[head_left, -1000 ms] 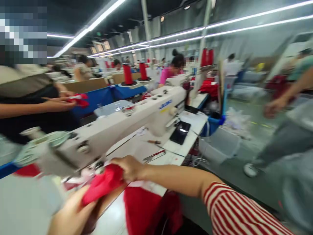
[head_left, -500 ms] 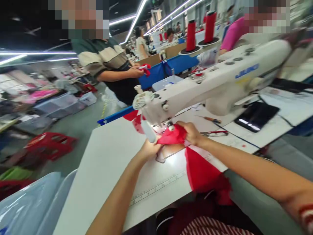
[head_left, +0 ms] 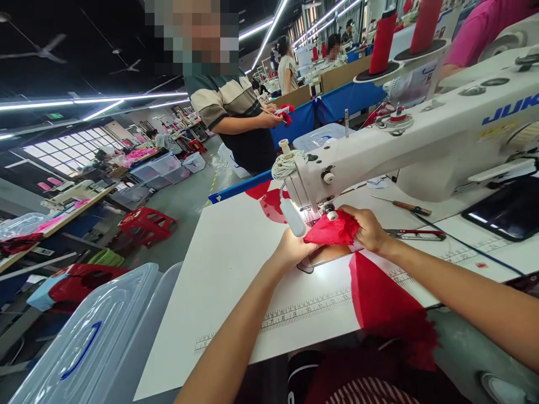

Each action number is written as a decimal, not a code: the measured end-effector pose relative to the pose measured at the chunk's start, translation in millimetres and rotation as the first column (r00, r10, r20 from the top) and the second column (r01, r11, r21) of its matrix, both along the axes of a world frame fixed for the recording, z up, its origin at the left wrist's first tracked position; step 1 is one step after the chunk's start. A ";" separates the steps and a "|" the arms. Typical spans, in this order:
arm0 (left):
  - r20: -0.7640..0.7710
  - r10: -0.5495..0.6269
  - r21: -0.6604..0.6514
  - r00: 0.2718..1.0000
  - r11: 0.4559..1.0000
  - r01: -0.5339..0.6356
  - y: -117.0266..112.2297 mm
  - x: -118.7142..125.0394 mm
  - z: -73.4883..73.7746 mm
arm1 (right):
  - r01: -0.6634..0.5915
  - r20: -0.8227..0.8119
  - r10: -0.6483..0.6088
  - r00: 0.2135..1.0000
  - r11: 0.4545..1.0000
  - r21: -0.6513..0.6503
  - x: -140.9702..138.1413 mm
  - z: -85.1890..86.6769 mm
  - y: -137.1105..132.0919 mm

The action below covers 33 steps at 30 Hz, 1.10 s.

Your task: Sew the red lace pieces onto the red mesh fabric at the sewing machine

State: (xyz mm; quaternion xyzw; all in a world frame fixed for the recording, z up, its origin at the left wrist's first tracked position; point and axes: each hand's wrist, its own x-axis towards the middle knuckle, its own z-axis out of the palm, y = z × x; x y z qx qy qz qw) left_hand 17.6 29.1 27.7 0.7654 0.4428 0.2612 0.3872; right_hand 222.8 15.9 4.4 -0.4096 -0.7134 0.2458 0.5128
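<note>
A piece of red fabric (head_left: 332, 230) lies under the needle area of a white sewing machine (head_left: 362, 163). My left hand (head_left: 292, 247) is closed on its left edge, close to the machine's head, with the fingertips partly hidden. On the other side my right hand (head_left: 368, 227) grips the right end of the fabric, fingers wrapped round it. More red fabric (head_left: 379, 292) hangs from below my right hand over the table's front edge towards my lap. Red cut pieces (head_left: 273, 203) lie on the table behind the needle.
Small scissors (head_left: 415, 234), an awl with a wooden handle (head_left: 406, 207) and a black phone (head_left: 505, 207) lie on the white table (head_left: 210, 269) at right. Red thread spools (head_left: 383, 42) stand behind. A lidded plastic bin (head_left: 105, 336) is at left. A co-worker (head_left: 236, 112) stands opposite, holding red-and-white fabric.
The view has swung left and steadied, so the machine and table sit further right in the picture. Both hands keep their hold on the red fabric, in nearly the same place at the machine.
</note>
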 end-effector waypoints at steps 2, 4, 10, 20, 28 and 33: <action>-0.045 -0.037 0.057 0.998 0.998 0.040 1.2 -2.4 -1.9 | -0.003 0.007 0.003 1.000 1.000 0.010 0.4 -0.1 0.0; -0.105 -0.056 0.133 0.993 0.989 0.070 2.1 -5.4 -2.6 | -0.010 0.016 0.010 1.000 1.000 0.023 0.9 -0.2 0.0; -0.270 -0.002 0.441 0.963 0.889 0.126 -6.1 -12.0 -9.5 | -0.074 0.068 0.068 0.995 0.993 0.087 4.3 -2.3 0.7; -0.445 0.139 0.820 0.885 0.461 0.340 -15.1 -12.2 -27.1 | -0.324 0.361 0.256 0.897 0.935 0.142 19.0 3.2 -5.6; -0.543 0.162 0.803 0.824 0.388 0.453 -23.2 -14.0 -23.9 | -0.442 0.623 0.308 0.719 0.894 0.069 17.9 4.4 -8.8; -0.596 0.174 0.756 0.784 0.449 0.476 -34.8 -14.5 -14.9 | -0.391 0.722 0.188 0.665 0.912 0.123 14.8 1.7 -9.4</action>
